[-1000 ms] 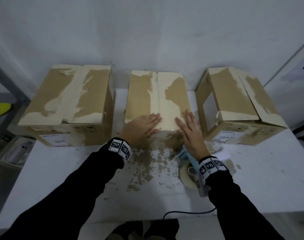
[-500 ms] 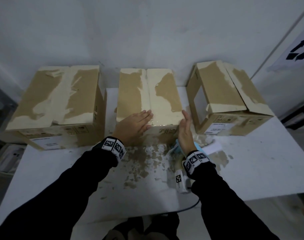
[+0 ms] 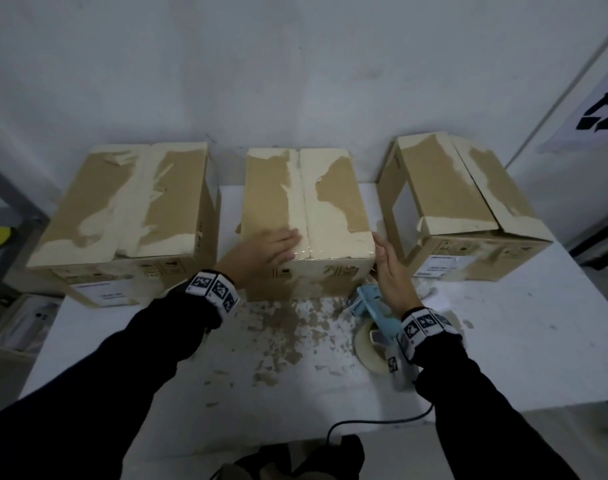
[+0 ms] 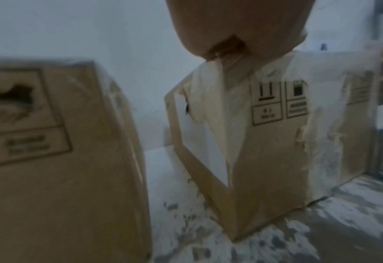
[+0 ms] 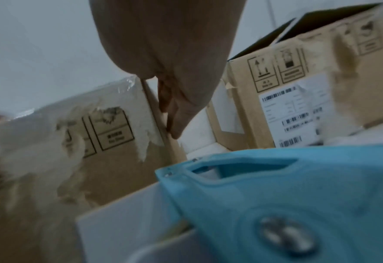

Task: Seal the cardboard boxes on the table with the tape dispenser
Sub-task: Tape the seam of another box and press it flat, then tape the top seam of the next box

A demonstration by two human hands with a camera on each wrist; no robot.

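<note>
Head view, left to right. On the white table (image 3: 524, 327) I see three cardboard boxes in a row against the wall. The left box (image 3: 129, 209) has its flaps down and stands just beside the middle box (image 3: 330, 206), apart from it by a narrow gap. My left hand (image 3: 261, 252) lies palm down on the near top edge of the middle box, fingers straight and together, next to the glossy strip of tape (image 3: 306, 252) that crosses the flap seam. My right hand (image 3: 392, 271) stands on edge at that box's near right corner, fingers straight and together, gripping nothing; the right wrist view shows their tips touching the box's side. The blue dispenser (image 3: 375, 317) lies on the table under my right wrist. The right box (image 3: 461, 195) sits angled, its right flap slightly raised.
</note>
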